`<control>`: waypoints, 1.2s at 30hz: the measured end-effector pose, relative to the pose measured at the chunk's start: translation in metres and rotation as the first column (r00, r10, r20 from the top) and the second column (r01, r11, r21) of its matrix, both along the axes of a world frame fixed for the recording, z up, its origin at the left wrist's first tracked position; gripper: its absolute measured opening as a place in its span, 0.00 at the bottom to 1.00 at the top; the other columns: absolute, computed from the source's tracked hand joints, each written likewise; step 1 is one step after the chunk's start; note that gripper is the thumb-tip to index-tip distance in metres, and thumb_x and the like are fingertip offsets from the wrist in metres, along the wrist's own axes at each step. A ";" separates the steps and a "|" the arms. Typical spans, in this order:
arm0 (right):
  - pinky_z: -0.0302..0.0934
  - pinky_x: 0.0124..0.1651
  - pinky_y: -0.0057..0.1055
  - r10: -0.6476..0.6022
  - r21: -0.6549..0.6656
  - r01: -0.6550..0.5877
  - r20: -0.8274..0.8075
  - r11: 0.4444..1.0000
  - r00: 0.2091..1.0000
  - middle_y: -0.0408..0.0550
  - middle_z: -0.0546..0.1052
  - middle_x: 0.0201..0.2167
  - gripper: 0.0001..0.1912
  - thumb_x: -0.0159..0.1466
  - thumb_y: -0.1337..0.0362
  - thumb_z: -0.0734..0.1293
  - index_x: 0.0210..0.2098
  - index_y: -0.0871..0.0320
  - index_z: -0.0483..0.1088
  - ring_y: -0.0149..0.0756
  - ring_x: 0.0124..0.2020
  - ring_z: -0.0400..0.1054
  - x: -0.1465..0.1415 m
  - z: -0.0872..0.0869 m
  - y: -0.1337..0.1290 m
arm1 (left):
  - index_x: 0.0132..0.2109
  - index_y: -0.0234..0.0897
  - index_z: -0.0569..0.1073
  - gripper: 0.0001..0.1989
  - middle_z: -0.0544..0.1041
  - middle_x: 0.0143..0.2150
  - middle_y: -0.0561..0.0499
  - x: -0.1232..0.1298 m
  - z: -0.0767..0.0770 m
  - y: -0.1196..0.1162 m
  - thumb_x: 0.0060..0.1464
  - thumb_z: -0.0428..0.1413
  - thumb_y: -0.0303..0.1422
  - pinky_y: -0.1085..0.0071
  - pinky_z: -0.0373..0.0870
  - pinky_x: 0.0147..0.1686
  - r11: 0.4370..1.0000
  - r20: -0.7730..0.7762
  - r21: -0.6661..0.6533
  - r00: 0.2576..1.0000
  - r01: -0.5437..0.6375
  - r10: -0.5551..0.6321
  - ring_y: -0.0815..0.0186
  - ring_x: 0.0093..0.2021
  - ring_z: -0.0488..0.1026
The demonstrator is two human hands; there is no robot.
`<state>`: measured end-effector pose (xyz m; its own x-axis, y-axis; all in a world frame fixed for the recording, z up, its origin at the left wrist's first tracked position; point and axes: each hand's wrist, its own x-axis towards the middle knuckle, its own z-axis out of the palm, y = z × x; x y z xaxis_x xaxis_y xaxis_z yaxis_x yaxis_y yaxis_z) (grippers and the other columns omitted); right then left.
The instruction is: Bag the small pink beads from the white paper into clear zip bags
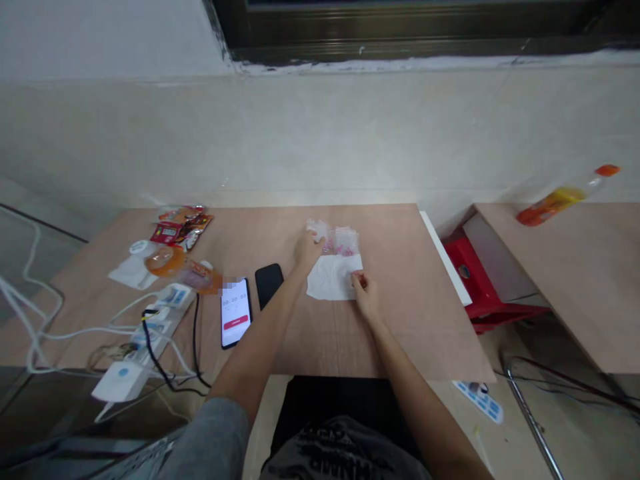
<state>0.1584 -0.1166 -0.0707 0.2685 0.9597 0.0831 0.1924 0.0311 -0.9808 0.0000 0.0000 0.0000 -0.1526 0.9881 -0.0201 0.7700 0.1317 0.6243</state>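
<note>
On the table in front of me lies a white sheet of paper or tissue, with small clear plastic bags along its far edge. Pink or red bits, too small to name, show in the bags. My left hand is at the left bag, fingers and thumb closed on its plastic. At the sheet's right edge is my right hand, its fingertips pinched together. Something tiny and reddish may be between them, but I cannot make it out.
Left of my arm are a lit phone, a dark phone, an orange drink bottle, snack packets and a power strip with cables. A second table at right bears another bottle; a red stool stands between.
</note>
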 end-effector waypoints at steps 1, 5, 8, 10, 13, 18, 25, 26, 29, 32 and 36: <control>0.55 0.30 0.28 0.024 0.000 -0.024 0.042 1.000 0.999 0.41 0.68 0.23 0.18 0.63 0.50 0.61 0.33 0.59 0.70 0.32 0.25 0.62 0.001 -0.003 0.002 | 0.52 0.34 0.72 0.19 0.80 0.42 0.41 0.002 -0.003 0.001 0.58 0.55 0.38 0.68 0.67 0.43 1.000 -0.009 -0.006 1.000 -0.013 0.013 0.58 0.44 0.77; 0.54 0.29 0.29 0.072 0.012 -0.076 0.207 0.997 0.976 0.41 0.69 0.22 0.16 0.63 0.51 0.61 0.35 0.58 0.71 0.32 0.23 0.61 0.010 -0.004 0.021 | 0.48 0.34 0.74 0.14 0.80 0.43 0.39 0.006 -0.011 0.002 0.56 0.56 0.36 0.66 0.66 0.43 0.998 -0.002 -0.001 0.998 -0.064 0.064 0.56 0.45 0.76; 0.55 0.29 0.29 0.097 0.008 -0.103 0.263 0.995 0.960 0.41 0.68 0.22 0.14 0.63 0.54 0.61 0.35 0.57 0.71 0.32 0.23 0.61 0.013 -0.006 0.034 | 0.40 0.34 0.75 0.06 0.79 0.42 0.40 0.007 -0.017 0.001 0.55 0.56 0.31 0.66 0.67 0.42 0.997 0.067 0.041 0.996 -0.070 0.067 0.57 0.43 0.76; 0.55 0.29 0.30 0.091 0.008 -0.096 0.248 0.995 0.964 0.41 0.68 0.21 0.13 0.63 0.54 0.61 0.34 0.57 0.71 0.33 0.23 0.61 0.013 -0.009 0.039 | 0.36 0.35 0.74 0.04 0.79 0.39 0.42 0.007 -0.020 0.001 0.55 0.55 0.28 0.67 0.67 0.42 0.996 0.102 0.067 0.993 -0.063 0.056 0.59 0.41 0.76; 0.55 0.29 0.30 0.026 0.015 -0.029 0.183 0.999 0.983 0.41 0.66 0.20 0.14 0.63 0.53 0.61 0.33 0.58 0.71 0.33 0.23 0.60 0.013 -0.012 0.040 | 0.34 0.36 0.73 0.04 0.78 0.35 0.45 0.007 -0.024 -0.003 0.55 0.54 0.29 0.69 0.68 0.40 0.987 0.221 0.142 0.974 -0.075 0.042 0.63 0.37 0.75; 0.54 0.29 0.30 0.024 0.007 -0.026 0.165 1.000 0.986 0.41 0.66 0.20 0.18 0.62 0.50 0.61 0.35 0.59 0.72 0.33 0.23 0.60 0.013 -0.012 0.037 | 0.34 0.38 0.69 0.07 0.75 0.34 0.50 0.005 -0.029 -0.035 0.54 0.55 0.36 0.71 0.71 0.39 0.934 0.802 0.217 0.598 -0.285 -0.004 0.66 0.37 0.75; 0.57 0.34 0.30 0.154 0.018 -0.156 0.072 0.988 0.985 0.48 0.74 0.29 0.25 0.65 0.45 0.58 0.39 0.59 0.74 0.35 0.30 0.65 0.012 0.005 0.028 | 0.43 0.40 0.63 0.16 0.79 0.41 0.46 0.003 -0.040 -0.101 0.54 0.57 0.43 0.68 0.76 0.30 0.968 0.970 -0.108 0.190 -0.227 0.153 0.64 0.32 0.78; 0.57 0.34 0.30 0.211 0.007 -0.211 0.038 0.977 0.977 0.48 0.74 0.29 0.25 0.64 0.44 0.58 0.37 0.59 0.74 0.35 0.30 0.65 0.012 0.009 0.027 | 0.44 0.40 0.63 0.17 0.79 0.42 0.45 0.004 -0.042 -0.106 0.54 0.57 0.44 0.69 0.75 0.29 0.966 0.964 -0.117 0.207 -0.229 0.165 0.64 0.32 0.79; 0.54 0.30 0.28 0.397 -0.081 -0.400 -0.045 0.913 0.917 0.44 0.71 0.23 0.24 0.60 0.42 0.63 0.29 0.58 0.72 0.32 0.26 0.60 0.009 0.019 0.022 | 0.44 0.40 0.62 0.20 0.80 0.41 0.45 0.009 -0.047 -0.114 0.54 0.58 0.46 0.73 0.75 0.28 0.963 0.952 -0.136 0.240 -0.231 0.192 0.64 0.33 0.79; 0.50 0.27 0.27 0.483 -0.142 -0.494 -0.106 0.858 0.869 0.40 0.66 0.19 0.25 0.57 0.41 0.65 0.25 0.59 0.70 0.29 0.22 0.55 0.007 0.026 0.016 | 0.43 0.40 0.61 0.22 0.80 0.40 0.46 0.010 -0.049 -0.115 0.52 0.59 0.48 0.74 0.74 0.28 0.963 0.947 -0.156 0.243 -0.219 0.209 0.65 0.33 0.79; 0.49 0.27 0.27 0.476 -0.139 -0.494 -0.142 0.858 0.868 0.39 0.63 0.18 0.26 0.56 0.40 0.65 0.22 0.58 0.68 0.28 0.22 0.54 0.007 0.032 0.007 | 0.45 0.39 0.62 0.23 0.79 0.40 0.46 0.005 -0.047 -0.117 0.51 0.60 0.48 0.74 0.74 0.27 0.967 0.937 -0.154 0.280 -0.202 0.207 0.66 0.33 0.79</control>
